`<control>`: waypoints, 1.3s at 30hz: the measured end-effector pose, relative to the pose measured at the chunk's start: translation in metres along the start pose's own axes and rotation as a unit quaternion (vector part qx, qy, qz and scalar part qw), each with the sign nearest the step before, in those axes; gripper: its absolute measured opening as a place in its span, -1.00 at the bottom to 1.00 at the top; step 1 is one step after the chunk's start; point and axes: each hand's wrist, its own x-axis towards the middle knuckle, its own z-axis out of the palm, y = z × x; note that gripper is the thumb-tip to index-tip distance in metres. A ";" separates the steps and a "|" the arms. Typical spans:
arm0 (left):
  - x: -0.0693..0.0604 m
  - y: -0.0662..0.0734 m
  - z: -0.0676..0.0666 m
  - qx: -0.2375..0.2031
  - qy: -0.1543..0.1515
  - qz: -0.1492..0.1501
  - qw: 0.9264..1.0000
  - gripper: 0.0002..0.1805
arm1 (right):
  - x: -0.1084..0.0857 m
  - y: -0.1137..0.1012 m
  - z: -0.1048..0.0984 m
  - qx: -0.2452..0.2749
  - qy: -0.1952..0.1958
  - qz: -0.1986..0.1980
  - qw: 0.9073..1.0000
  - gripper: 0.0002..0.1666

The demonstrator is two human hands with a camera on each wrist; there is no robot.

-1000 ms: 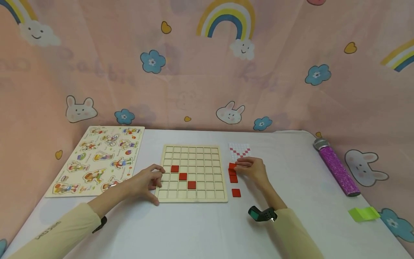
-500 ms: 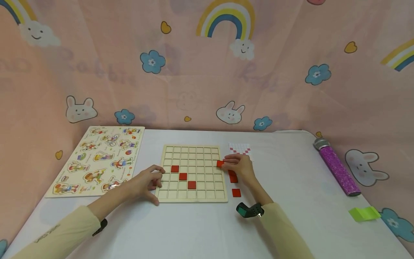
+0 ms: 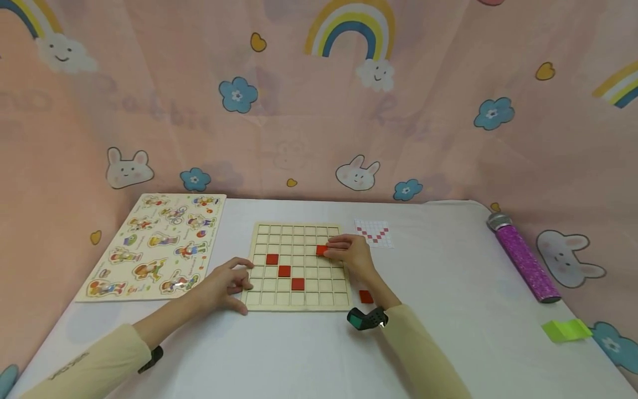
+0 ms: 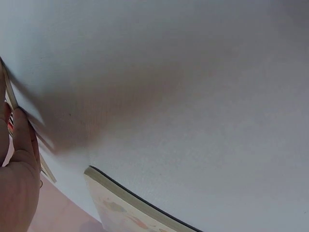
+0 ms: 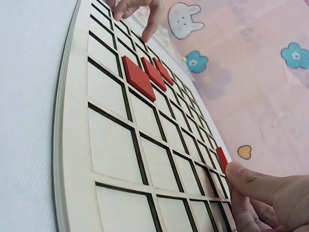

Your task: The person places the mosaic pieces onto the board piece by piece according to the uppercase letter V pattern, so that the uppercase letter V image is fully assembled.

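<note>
My right hand [image 3: 351,256] pinches a red square tile [image 3: 321,250] between thumb and fingers, at the right part of a wooden grid board [image 3: 299,306]. In the right wrist view the tile [image 5: 221,158] stands tilted at the board's far edge. Three more red tiles [image 3: 284,271] lie in a diagonal line in the board's cells. My left hand [image 3: 226,286] rests along the board's left edge, its fingers and thumb spread apart and touching it. One loose red tile [image 3: 366,297] lies right of the board, beside my right wrist.
Behind the right hand lies a small pattern card [image 3: 377,237] with red squares in a V. A picture puzzle board [image 3: 169,239] lies at the left. A purple glittery microphone [image 3: 525,260] and a bright green paper piece [image 3: 566,331] are at the right.
My right hand has picked a red tile from the group right of the board and carried it left over the grid. The left hand has stayed at the board's edge.
</note>
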 end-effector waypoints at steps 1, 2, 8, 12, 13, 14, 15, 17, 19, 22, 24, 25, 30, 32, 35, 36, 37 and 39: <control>0.000 0.000 0.000 -0.003 0.002 0.000 1.000 -0.65 | 0.000 -0.001 0.002 0.002 -0.003 -0.002 1.000 -0.58; 0.000 0.000 0.000 -0.006 0.004 0.000 1.000 -0.65 | 0.001 -0.001 0.003 0.009 -0.007 -0.003 1.000 -0.58; 0.003 0.000 0.000 -0.002 0.009 -0.010 1.000 -0.63 | 0.005 -0.004 0.017 0.057 -0.048 -0.024 0.997 -0.56; 0.003 -0.001 0.000 0.011 0.008 -0.020 1.000 -0.61 | 0.007 -0.004 0.026 0.063 -0.063 -0.034 0.995 -0.57; 0.003 -0.001 0.000 0.011 0.008 -0.021 1.000 -0.61 | 0.008 -0.004 0.029 0.061 -0.064 -0.037 0.995 -0.57; 0.003 -0.002 0.000 0.009 0.008 -0.021 1.000 -0.60 | 0.008 -0.005 0.031 0.058 -0.064 -0.041 0.995 -0.57; 0.002 -0.002 0.000 0.007 0.009 -0.021 1.000 -0.60 | 0.008 -0.005 0.033 0.052 -0.063 -0.045 0.996 -0.57; 0.002 -0.002 0.000 -0.001 0.009 -0.018 1.000 -0.60 | 0.011 -0.004 0.036 0.043 -0.060 -0.055 0.996 -0.58; 0.002 -0.002 0.000 -0.008 0.009 -0.019 1.000 -0.60 | 0.013 -0.004 0.040 0.036 -0.055 -0.061 0.996 -0.59; 0.002 -0.001 0.000 -0.017 0.008 -0.020 1.000 -0.61 | 0.016 -0.005 0.046 0.034 -0.051 -0.063 0.996 -0.62; 0.002 -0.001 0.000 -0.021 0.008 -0.020 1.000 -0.61 | 0.017 -0.006 0.049 0.034 -0.051 -0.067 0.996 -0.63; 0.003 -0.001 0.000 -0.022 0.008 -0.022 0.999 -0.61 | 0.018 -0.007 0.050 0.037 -0.053 -0.067 0.996 -0.64; 0.003 0.001 0.000 -0.030 0.006 -0.033 0.999 -0.61 | 0.021 -0.013 0.058 0.038 -0.060 -0.077 0.994 -0.65; 0.004 0.002 0.000 -0.034 0.005 -0.037 0.999 -0.60 | 0.021 -0.015 0.062 0.031 -0.066 -0.094 0.993 -0.65; 0.005 0.004 -0.001 -0.036 0.006 -0.038 0.999 -0.58 | 0.022 -0.020 0.067 0.018 -0.069 -0.103 0.992 -0.65; 0.005 0.003 -0.001 -0.035 0.006 -0.037 0.999 -0.58 | 0.022 -0.021 0.069 0.016 -0.072 -0.103 0.992 -0.65; 0.005 0.003 -0.001 -0.034 0.005 -0.035 0.999 -0.57 | 0.022 -0.023 0.071 0.011 -0.074 -0.106 0.992 -0.64; 0.006 0.002 -0.001 -0.032 0.004 -0.034 0.999 -0.58 | 0.023 -0.025 0.075 0.000 -0.078 -0.104 0.992 -0.64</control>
